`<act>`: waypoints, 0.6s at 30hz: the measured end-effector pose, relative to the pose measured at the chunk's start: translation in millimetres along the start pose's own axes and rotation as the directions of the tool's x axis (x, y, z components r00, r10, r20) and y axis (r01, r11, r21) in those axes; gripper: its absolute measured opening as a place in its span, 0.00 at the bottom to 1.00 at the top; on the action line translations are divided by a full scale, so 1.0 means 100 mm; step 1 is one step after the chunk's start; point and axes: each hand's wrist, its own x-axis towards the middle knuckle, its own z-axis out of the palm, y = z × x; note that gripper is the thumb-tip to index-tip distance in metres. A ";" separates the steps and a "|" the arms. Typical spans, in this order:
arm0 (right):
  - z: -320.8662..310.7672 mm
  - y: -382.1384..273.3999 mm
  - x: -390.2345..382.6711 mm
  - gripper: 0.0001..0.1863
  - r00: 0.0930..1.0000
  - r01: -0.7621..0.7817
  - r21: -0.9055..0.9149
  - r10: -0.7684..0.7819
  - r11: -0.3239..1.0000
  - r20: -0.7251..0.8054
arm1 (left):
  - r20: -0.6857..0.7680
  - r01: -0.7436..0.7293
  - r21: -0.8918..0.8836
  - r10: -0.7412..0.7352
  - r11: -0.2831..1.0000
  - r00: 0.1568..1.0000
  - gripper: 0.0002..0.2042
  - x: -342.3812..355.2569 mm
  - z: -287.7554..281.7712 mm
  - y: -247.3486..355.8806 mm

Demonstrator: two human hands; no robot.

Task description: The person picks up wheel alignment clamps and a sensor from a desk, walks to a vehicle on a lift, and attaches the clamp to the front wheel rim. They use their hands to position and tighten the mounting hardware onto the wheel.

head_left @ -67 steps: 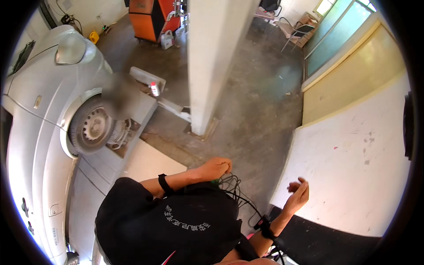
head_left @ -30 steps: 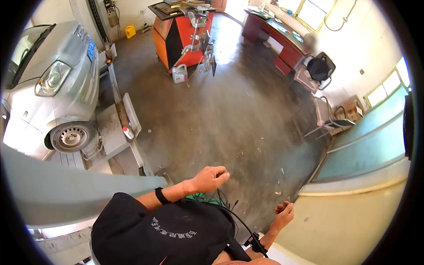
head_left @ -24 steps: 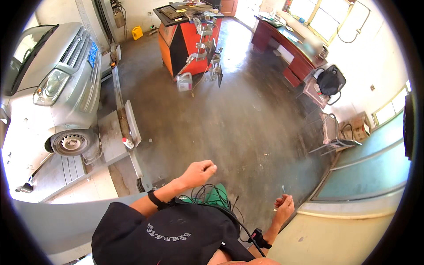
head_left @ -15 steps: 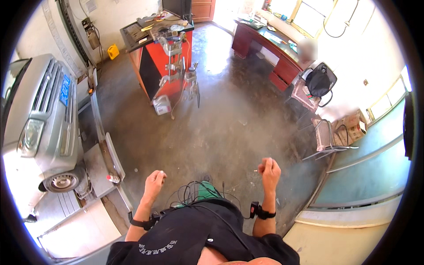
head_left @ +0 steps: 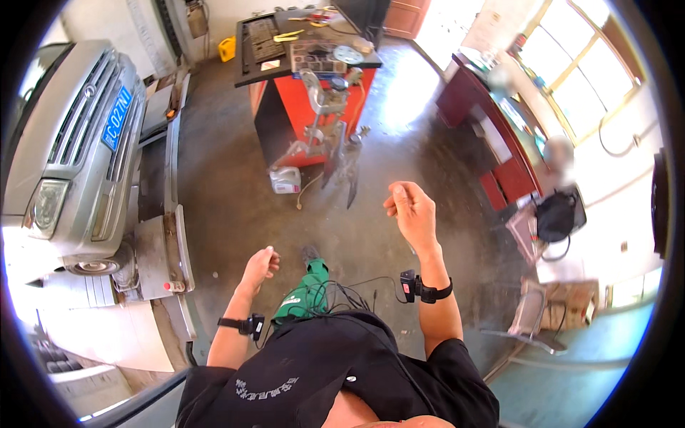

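Note:
In the head view, my left hand [head_left: 260, 269] hangs low over the concrete floor, its fingers loosely curled and apart, with nothing visible in it. My right hand [head_left: 411, 212] is higher and further forward, fingers curled inward; what they hold, if anything, is hidden. Both wrists wear black straps with small devices. Black cables loop at my waist over my green-clad leg [head_left: 303, 292]. Ahead stands a red-and-black workbench [head_left: 294, 115] with tools on top, metal clamp fixtures [head_left: 317, 96] on its near side and a white jug [head_left: 285, 180] at its foot.
A silver car [head_left: 71, 171] on a lift platform [head_left: 153, 253] occupies the left. A dark red desk [head_left: 464, 93] lines the right wall. Two chairs [head_left: 528, 235] and cardboard boxes [head_left: 567, 307] stand at the right. A yellow container [head_left: 227, 48] sits by the back wall.
My view has swung from the pillar and wall panel to the workbench, now nearer. The car's front has come into view. My hands have moved apart, the right one raised forward.

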 end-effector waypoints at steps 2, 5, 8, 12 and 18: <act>0.10 0.17 0.52 0.13 0.999 0.008 -0.013 -0.008 1.000 0.048 | 0.020 0.018 -0.001 -0.018 1.000 1.000 0.23 0.59 0.07 0.12; 0.19 0.23 1.18 0.13 0.995 -0.043 -0.094 0.051 0.995 0.084 | 0.016 0.098 0.016 -0.098 0.995 0.995 0.25 1.31 0.28 0.40; 0.29 0.39 1.88 0.13 0.988 -0.005 -0.143 0.027 0.990 0.153 | 0.071 0.148 -0.025 -0.145 0.989 0.987 0.28 1.85 0.44 0.69; 0.63 0.69 2.79 0.14 0.957 0.228 -0.159 -0.191 0.961 0.216 | 0.117 0.160 0.097 -0.171 0.982 0.978 0.33 2.32 0.66 1.02; 1.19 1.26 3.98 0.30 0.817 0.496 -0.402 -0.257 0.770 0.515 | 0.118 0.202 0.117 -0.216 0.972 0.969 0.44 3.13 1.02 1.10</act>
